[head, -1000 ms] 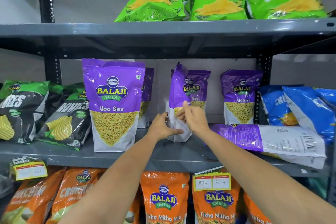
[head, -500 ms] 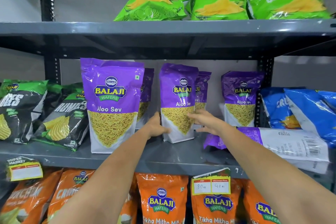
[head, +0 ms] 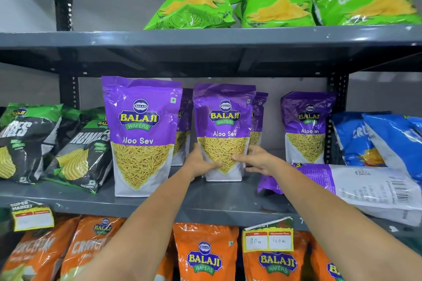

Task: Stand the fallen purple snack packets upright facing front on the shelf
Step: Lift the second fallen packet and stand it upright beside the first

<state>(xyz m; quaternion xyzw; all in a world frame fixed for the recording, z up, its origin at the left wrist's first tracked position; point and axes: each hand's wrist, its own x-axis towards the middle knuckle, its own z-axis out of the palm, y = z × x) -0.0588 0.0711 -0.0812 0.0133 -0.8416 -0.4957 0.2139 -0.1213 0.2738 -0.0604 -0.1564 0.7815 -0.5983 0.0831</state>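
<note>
On the middle tier of a dark grey metal shelving rack (head: 228, 201), set against a pale grey wall, glossy purple Aloo Sev snack packets stand in a row. A large upright purple packet (head: 140, 134) stands near the front edge, left of centre; another upright purple packet (head: 306, 126) stands further back on the right. Green crisp bags (head: 277, 5) lie on the tier above, orange snack packets (head: 205, 253) fill the tier below, black-and-green bags (head: 75, 150) lean at the left, and blue bags (head: 376, 141) sit at the right. One fallen purple-and-white packet (head: 356, 188) lies flat on its front, barcode up. The left hand (head: 198, 164) and right hand (head: 260, 159) grip the lower sides of the middle purple packet (head: 225, 130), fingers curled around it, which stands upright facing front.
</note>
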